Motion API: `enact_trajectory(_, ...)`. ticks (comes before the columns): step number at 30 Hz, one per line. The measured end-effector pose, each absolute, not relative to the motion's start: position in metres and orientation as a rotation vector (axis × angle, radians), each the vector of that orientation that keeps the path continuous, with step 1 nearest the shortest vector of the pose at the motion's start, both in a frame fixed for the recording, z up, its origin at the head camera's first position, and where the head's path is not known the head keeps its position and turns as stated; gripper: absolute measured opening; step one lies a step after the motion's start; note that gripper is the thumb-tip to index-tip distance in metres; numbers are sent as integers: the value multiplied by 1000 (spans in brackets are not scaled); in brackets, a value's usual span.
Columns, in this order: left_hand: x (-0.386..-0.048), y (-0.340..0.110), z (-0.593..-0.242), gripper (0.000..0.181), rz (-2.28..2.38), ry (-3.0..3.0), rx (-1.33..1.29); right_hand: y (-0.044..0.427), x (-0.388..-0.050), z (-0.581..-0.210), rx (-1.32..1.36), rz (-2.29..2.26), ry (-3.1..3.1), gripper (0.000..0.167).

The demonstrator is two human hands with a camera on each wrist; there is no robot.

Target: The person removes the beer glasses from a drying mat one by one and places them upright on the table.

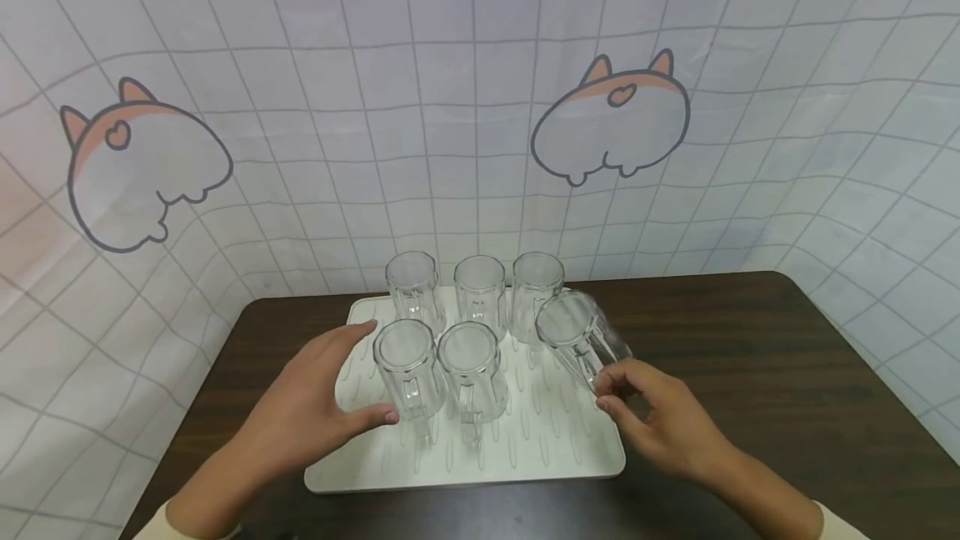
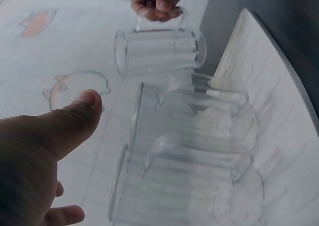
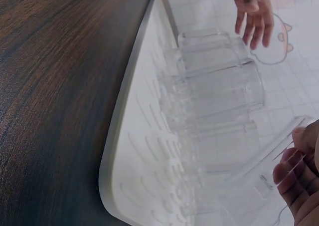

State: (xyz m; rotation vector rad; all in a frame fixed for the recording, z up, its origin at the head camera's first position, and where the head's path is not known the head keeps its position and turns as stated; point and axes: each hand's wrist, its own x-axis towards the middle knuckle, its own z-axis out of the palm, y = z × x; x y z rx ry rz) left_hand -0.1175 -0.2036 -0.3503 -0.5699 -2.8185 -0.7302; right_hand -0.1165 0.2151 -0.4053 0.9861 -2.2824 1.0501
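In the head view, holds a tilted glass mug (image 1: 576, 325) by its handle (image 1: 589, 365) in the fingers (image 1: 627, 373) of the right hand (image 1: 667, 423), at the right side of the white tray (image 1: 551, 461), so may clink the back-right mug (image 1: 536, 288) if swung inward. In the left wrist view, spreads the left hand (image 2: 35, 158) wide beside the front-left mug (image 2: 172, 191), so could topple it with a careless sweep. In the right wrist view, pinches only the handle, so risks a twist and a drop onto the tabletop (image 3: 50, 106).

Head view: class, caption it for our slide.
Right hand holds a tilted mug; left hand is near five mugs on a tray.
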Motion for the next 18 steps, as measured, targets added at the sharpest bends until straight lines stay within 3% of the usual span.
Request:
enact_trajectory(3,-120,-196,-349,97,-740,-2814,-605,215,-117,-405,988,1040,-2271,43)
enact_trajectory(15,-126,-168,-347,94,-739,-2797,-680,219,-119,-403,1000,983,-2274,9)
enact_trajectory(18,-129,-159,-346,94,-751,-2787,-697,218,-120,-401,1005,958,-2260,28)
